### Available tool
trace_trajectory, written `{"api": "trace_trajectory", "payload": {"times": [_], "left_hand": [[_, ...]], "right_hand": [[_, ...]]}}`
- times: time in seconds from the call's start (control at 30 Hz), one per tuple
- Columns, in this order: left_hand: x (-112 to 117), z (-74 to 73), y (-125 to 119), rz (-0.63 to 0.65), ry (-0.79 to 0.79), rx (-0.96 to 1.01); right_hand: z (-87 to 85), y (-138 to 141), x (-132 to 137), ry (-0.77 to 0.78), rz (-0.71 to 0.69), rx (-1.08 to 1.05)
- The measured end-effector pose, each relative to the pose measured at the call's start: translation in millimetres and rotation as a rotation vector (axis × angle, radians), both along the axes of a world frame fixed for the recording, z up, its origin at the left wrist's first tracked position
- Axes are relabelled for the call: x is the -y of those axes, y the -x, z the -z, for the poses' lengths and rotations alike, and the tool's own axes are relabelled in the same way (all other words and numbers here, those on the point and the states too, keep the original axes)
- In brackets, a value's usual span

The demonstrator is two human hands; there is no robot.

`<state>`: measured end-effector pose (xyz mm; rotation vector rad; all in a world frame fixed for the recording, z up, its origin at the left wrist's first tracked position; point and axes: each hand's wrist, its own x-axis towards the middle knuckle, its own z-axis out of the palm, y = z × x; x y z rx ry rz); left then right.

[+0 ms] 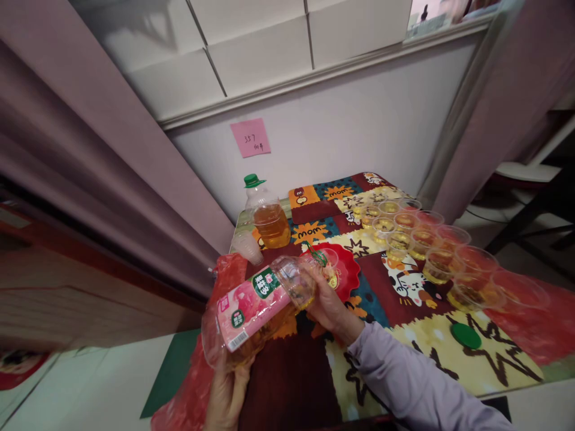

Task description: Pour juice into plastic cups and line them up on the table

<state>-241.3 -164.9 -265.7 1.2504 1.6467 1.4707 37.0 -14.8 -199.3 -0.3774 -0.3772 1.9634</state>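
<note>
A large clear plastic bottle [258,299] with a pink label and amber drink inside lies tilted across both my hands, its top end toward the red plate. My left hand [229,389] is under its base end, fingers partly hidden by the bottle. Near its upper end, my right hand [330,302] wraps around the side. A red scalloped plate [353,272] sits just beyond that end. A green strip shows over the plate; I cannot tell what it belongs to. Several clear plastic cups [424,242] holding yellowish drink stand in rows to the right.
Another bottle [272,224] with a green cap and amber drink stands at the back left, beside stacked clear cups [248,246]. A loose green cap [466,336] lies on the patterned mat [417,341]. Red plastic film [539,323] hangs over the table edges. A wall stands behind.
</note>
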Motion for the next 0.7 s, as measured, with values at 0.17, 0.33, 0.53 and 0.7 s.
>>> {"api": "trace_trajectory", "payload": {"times": [0.17, 0.33, 0.53, 0.7], "left_hand": [[0.7, -3.7, 1.2, 0.0, -0.018, 0.004], [0.4, -6.3, 1.0, -0.028, 0.019, 0.02], [1.7, -5.3, -1.8, -0.016, 0.006, -0.013], [3.1, -9.5, -4.3, 0.0, 0.007, -0.015]], "right_hand": [[0.9, 0.7, 0.4, -0.004, 0.009, 0.013], [0.3, 0.5, 1.5, -0.013, 0.009, 0.011], [-1.1, 0.0, 1.0, -0.022, 0.005, 0.005], [1.2, -0.2, 1.1, -0.015, -0.001, 0.026]]}}
